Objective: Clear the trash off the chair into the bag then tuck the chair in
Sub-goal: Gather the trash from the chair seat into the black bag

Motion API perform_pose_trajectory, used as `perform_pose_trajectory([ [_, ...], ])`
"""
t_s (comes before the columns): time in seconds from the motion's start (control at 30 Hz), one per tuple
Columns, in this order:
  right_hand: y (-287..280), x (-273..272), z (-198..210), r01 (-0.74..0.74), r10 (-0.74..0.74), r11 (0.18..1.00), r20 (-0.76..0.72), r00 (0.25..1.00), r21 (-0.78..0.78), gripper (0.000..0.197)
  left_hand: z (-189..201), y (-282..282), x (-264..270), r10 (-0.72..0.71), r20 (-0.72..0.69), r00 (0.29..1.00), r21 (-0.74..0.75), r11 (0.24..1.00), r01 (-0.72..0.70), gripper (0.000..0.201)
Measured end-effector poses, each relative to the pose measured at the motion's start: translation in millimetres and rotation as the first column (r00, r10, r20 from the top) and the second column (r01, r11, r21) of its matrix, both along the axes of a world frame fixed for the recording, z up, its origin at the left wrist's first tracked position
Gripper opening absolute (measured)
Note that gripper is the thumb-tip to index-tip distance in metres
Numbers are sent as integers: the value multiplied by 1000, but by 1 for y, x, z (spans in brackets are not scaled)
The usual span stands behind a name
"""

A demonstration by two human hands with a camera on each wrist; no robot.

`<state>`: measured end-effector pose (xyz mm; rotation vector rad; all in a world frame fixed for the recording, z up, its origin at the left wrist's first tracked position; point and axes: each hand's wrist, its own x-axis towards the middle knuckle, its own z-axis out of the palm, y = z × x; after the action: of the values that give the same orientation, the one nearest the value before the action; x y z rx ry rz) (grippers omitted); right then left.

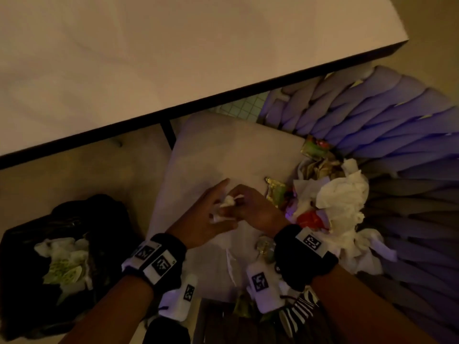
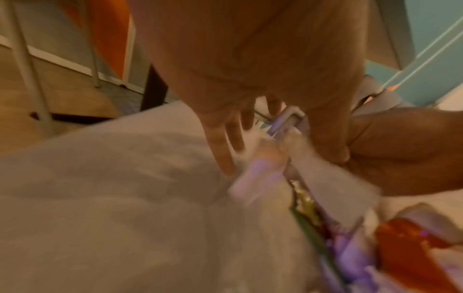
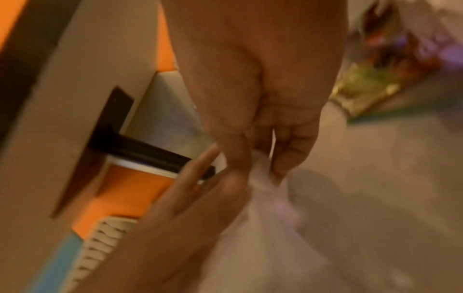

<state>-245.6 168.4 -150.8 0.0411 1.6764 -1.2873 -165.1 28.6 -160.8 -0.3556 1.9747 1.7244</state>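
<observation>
Over the chair seat [image 1: 211, 150], your two hands meet around one crumpled white tissue [image 1: 227, 201]. Your right hand [image 1: 255, 207] pinches the top of it between thumb and fingers; the right wrist view shows that pinch pretty clearly, tissue [image 3: 263, 178] hanging below the fingertips. Your left hand [image 1: 211, 214] sits just left of it with the fingers mostly straight and spread, cupped under and against the tissue, not really curled round it. From the left wrist camera the left fingers [image 2: 220, 142] point down at the seat cushion [image 2: 100, 188], and everything's blurry there.

Most of the trash is still on the chair: a heap of white napkins [image 1: 342, 194], a red wrapper [image 1: 309, 219] and a green and gold snack packet [image 1: 274, 192] lie on the right side of the seat, against the purple woven chair back [image 1: 397, 135]. Another green packet [image 1: 314, 148] lies farther back along the same edge. Something small and shiny [image 1: 264, 247] lies near your right wrist, can't tell what.

On the floor to the left, well apart from the seat, the black trash bag [image 1: 22, 281] stands open with white and greenish paper [image 1: 64, 261] already inside. A white table [image 1: 173, 58] with a dark edge fills the far side, and the chair's far corner sits just under that edge.
</observation>
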Motion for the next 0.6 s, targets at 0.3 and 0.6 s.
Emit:
perform_pose_trajectory([
  [0.3,46,27,8,-581,795,535,-133,592,613,72,-14,10,13,-325,57,944,-381,867,322,49],
  [0.6,98,104,-14,-609,988,147,-93,120,780,37,-34,58,25,-866,173,470,-607,283,743,50],
])
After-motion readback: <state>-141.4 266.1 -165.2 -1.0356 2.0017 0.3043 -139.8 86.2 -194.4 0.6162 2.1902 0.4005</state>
